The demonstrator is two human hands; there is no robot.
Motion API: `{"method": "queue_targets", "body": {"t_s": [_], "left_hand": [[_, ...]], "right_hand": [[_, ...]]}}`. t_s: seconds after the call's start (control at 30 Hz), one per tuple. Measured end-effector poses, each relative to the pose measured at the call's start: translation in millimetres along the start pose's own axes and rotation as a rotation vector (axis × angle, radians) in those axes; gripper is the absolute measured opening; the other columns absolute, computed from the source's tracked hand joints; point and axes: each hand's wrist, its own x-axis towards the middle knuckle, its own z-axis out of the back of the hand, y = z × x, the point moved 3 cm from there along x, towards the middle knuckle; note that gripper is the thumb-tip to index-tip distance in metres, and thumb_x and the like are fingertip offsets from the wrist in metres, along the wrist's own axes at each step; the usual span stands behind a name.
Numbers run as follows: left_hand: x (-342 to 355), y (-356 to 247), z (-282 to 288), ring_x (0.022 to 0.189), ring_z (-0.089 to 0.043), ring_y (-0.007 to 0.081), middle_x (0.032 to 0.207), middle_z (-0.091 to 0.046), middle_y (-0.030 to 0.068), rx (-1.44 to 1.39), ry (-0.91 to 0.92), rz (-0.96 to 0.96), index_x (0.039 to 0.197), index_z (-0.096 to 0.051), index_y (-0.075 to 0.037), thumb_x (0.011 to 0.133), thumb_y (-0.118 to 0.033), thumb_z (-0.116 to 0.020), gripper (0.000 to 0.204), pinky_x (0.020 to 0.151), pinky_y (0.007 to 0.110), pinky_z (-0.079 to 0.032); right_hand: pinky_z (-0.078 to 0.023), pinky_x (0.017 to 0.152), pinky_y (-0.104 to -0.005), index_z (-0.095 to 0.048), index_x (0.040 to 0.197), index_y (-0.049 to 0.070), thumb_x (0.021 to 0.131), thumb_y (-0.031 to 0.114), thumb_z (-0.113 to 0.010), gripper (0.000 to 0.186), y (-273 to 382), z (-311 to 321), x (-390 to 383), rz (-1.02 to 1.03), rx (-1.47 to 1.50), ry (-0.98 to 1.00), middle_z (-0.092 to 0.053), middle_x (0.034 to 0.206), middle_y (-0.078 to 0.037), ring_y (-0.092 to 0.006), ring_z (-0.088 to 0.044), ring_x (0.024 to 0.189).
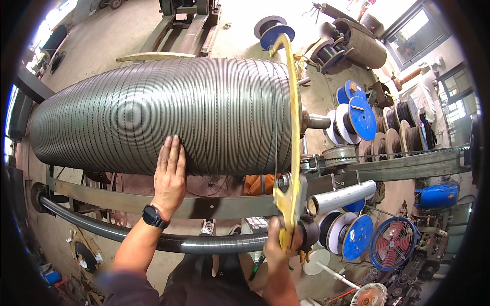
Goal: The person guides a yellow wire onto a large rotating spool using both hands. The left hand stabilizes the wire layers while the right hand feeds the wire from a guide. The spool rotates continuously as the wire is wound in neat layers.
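A large metal drum [153,112], its surface ribbed with fine rings and dark dashed lines, lies crosswise before me. My left hand [171,173] rests its outstretched fingers on the drum's near side; a dark watch [153,216] is on that wrist. At the drum's right end, my right hand [278,242] is wrapped round the handle of a yellow hacksaw [295,117]. The saw's frame reaches away from me over the drum, and its thin blade runs along the ribbed surface near the end. Whether the blade bites into the surface, I cannot tell. A shaft [319,121] sticks out beyond the drum's end.
Between me and the drum run a steel beam [127,198] and a dark round bar [204,244]. To the right are a metal tube [342,197], blue-sided cable reels [362,118], a red-bladed fan [393,243] and a blue tank [437,196]. A forklift-like machine [186,30] stands beyond the drum.
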Motion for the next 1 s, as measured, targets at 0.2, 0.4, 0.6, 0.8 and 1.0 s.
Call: {"method": "queue_targets", "body": {"t_s": [0.2, 0.4, 0.6, 0.8, 1.0], "left_hand": [[-2, -1, -1, 0.155, -0.036, 0.0419, 0.166, -0.039, 0.0239, 0.022, 0.01, 0.0, 0.149, -0.049, 0.009, 0.086, 0.012, -0.054, 0.063, 0.126, 0.051, -0.036], [-1, 2, -1, 0.154, -0.037, 0.0419, 0.165, -0.04, 0.0239, 0.01, -0.006, -0.005, 0.147, -0.05, 0.009, 0.087, 0.011, -0.054, 0.061, 0.126, 0.051, -0.036], [0, 0, 4, 0.154, -0.038, 0.0423, 0.164, -0.04, 0.0249, 0.046, 0.017, -0.013, 0.147, -0.05, 0.01, 0.087, 0.011, -0.054, 0.06, 0.126, 0.051, -0.036], [0, 2, 1, 0.156, -0.034, 0.0435, 0.166, -0.038, 0.0239, -0.006, -0.01, -0.014, 0.151, -0.046, 0.009, 0.079, 0.018, -0.054, 0.073, 0.127, 0.052, -0.034], [-2, 4, -1, 0.157, -0.032, 0.0425, 0.167, -0.036, 0.0231, 0.013, -0.013, -0.009, 0.152, -0.045, 0.008, 0.075, 0.019, -0.056, 0.079, 0.128, 0.051, -0.032]], "right_hand": [[-0.045, 0.053, -0.036, -0.063, 0.082, 0.001, 0.093, 0.009, -0.072, 0.016, -1, -26, 40, -0.049, 0.079, 0.018, -0.058, 0.063, -0.009, -0.0202, -0.057, 0.053], [-0.056, 0.061, -0.0354, -0.07, 0.093, -0.004, 0.093, 0.007, -0.07, 0.012, 10, 4, 0, 0.098, -0.159, 0.086, -0.069, 0.072, -0.014, -0.0252, -0.071, 0.063], [-0.045, 0.056, -0.0347, -0.067, 0.084, -0.001, 0.098, 0.012, -0.065, 0.019, -30, -19, 5, -0.006, -0.104, 0.017, -0.063, 0.067, -0.006, -0.0192, -0.06, 0.059], [-0.05, 0.062, -0.0305, -0.07, 0.094, -0.002, 0.098, 0.011, -0.066, 0.015, -59, -15, -18, -0.102, 0.072, 0.053, -0.067, 0.076, -0.006, -0.0163, -0.062, 0.066], [-0.051, 0.063, -0.0299, -0.07, 0.091, -0.004, 0.098, 0.012, -0.066, 0.018, -50, -20, -7, 0.021, 0.051, -0.014, -0.069, 0.075, -0.008, -0.0149, -0.064, 0.066]]}}
